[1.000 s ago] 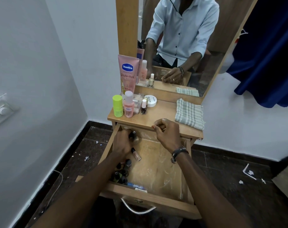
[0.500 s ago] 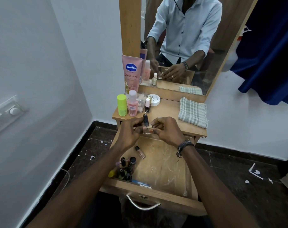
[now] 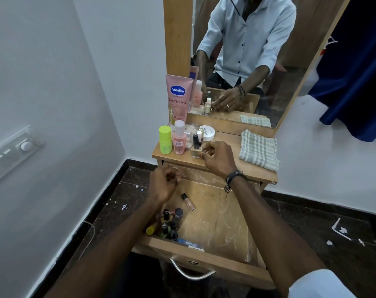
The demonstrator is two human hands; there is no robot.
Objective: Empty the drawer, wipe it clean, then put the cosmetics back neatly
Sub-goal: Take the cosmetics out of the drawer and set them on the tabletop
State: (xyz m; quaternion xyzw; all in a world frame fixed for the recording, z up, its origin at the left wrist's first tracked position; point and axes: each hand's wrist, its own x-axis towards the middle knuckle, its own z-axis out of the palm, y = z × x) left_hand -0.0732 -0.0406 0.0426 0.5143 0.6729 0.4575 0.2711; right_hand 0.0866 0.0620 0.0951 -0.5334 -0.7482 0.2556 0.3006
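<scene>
The wooden drawer (image 3: 217, 218) is pulled out below the dressing table top (image 3: 230, 147). A beige nail polish bottle (image 3: 196, 148) with a black cap stands on the top, and my right hand (image 3: 219, 158) pinches its base with thumb and fingertips. My left hand (image 3: 163, 183) hovers over the drawer's back left corner, fingers loosely curled, holding nothing. In the drawer a small pink polish bottle (image 3: 188, 202) lies on its side. Several dark bottles (image 3: 171, 222), a yellow tube (image 3: 150, 230) and a blue item (image 3: 187, 241) sit at the front left.
On the table top stand a pink Vaseline tube (image 3: 178, 97), a green bottle (image 3: 165, 142), a pink bottle (image 3: 179, 140) and a white jar (image 3: 207, 132). A striped cloth (image 3: 259, 151) lies on its right side. Behind is a mirror (image 3: 258, 50). The wall is close on the left.
Both hands lifted the beige polish bottle out of the drawer. My right hand set it on the table top, and my left hand let go and dropped back over the drawer.
</scene>
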